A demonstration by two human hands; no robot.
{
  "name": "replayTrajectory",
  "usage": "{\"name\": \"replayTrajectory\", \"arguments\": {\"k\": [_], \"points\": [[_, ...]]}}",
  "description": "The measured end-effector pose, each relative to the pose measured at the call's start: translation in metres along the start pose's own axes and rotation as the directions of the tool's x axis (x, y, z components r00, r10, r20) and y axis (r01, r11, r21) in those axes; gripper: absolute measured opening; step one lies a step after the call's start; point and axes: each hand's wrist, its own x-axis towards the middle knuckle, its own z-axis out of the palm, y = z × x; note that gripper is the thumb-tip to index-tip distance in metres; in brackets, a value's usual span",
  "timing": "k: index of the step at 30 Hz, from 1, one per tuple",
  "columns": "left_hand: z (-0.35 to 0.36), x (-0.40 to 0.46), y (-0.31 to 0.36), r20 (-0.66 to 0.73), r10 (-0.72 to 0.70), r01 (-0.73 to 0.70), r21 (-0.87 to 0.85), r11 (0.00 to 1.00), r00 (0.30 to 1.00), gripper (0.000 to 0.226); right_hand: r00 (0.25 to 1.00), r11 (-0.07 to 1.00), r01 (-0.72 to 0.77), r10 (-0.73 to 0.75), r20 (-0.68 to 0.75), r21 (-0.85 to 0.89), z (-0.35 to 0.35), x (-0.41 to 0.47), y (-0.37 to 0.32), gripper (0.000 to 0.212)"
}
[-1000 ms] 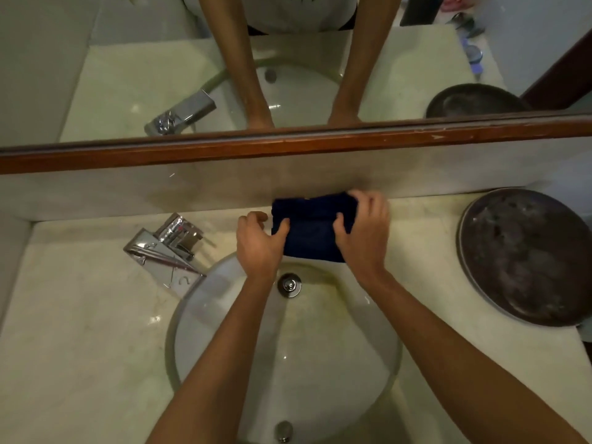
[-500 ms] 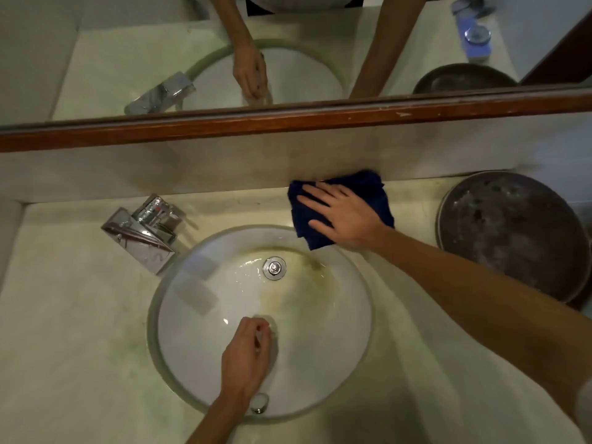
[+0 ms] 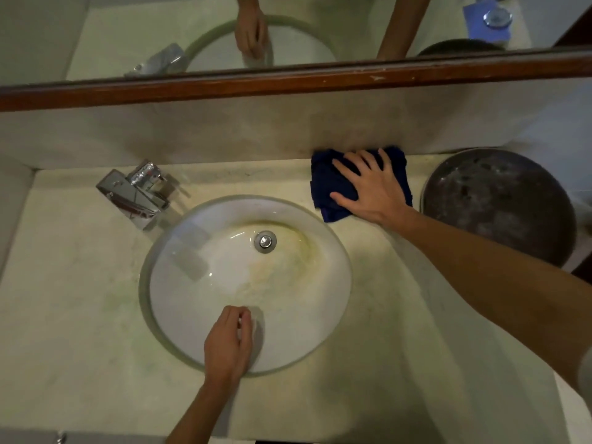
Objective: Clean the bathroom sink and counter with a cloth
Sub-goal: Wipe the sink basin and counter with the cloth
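Back of tabletop (image 3: 80, 299), by wall: right hand (image 3: 374, 190) flat, fingers spread, pressing navy cloth (image 3: 323, 184). Left hand (image 3: 229, 342) loosely curled, empty, over sink (image 3: 166, 257) front rim. No readable writing anywhere.

We saw two bare hands and two arms, nothing more of the body directly. The left hand (image 3: 227, 344) and its forearm (image 3: 192, 411) were uncovered down to the bottom edge. The right hand (image 3: 374, 187) and its long right forearm (image 3: 480, 267) were uncovered too. At the far right edge, a bit of pale grey sleeve (image 3: 587, 370) showed on the upper right arm; fabric and cut were too blurred to tell. The mirror (image 3: 320, 27) reflected both bare forearms, cropped at the top edge.
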Motion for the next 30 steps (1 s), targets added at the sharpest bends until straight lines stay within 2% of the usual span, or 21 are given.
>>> {"name": "replayTrajectory", "arguments": {"k": [7, 13, 18, 30], "points": [[0.0, -0.004, 0.0, -0.017, -0.02, 0.02, -0.006, 1.0, 1.0, 0.024, 0.996, 0.995, -0.093, 0.093, 0.005, 0.021, 0.006, -0.031, -0.022, 0.071], [0.0, -0.005, -0.001, -0.007, 0.041, -0.041, -0.015, 0.999, 0.999, 0.032, 0.982, 0.982, -0.189, 0.189, 0.007, 0.016, 0.007, -0.109, -0.06, 0.073], [0.004, -0.002, -0.008, -0.02, 0.018, -0.019, -0.034, 0.999, 1.0, 0.039, 0.97, 0.97, -0.242, 0.242, 0.021, 0.012, 0.01, -0.175, -0.076, 0.071], [0.004, 0.003, -0.014, -0.015, 0.033, -0.033, -0.02, 0.999, 0.999, 0.048, 0.942, 0.941, -0.333, 0.335, 0.031, -0.052, -0.007, -0.332, 0.007, 0.069]]}}
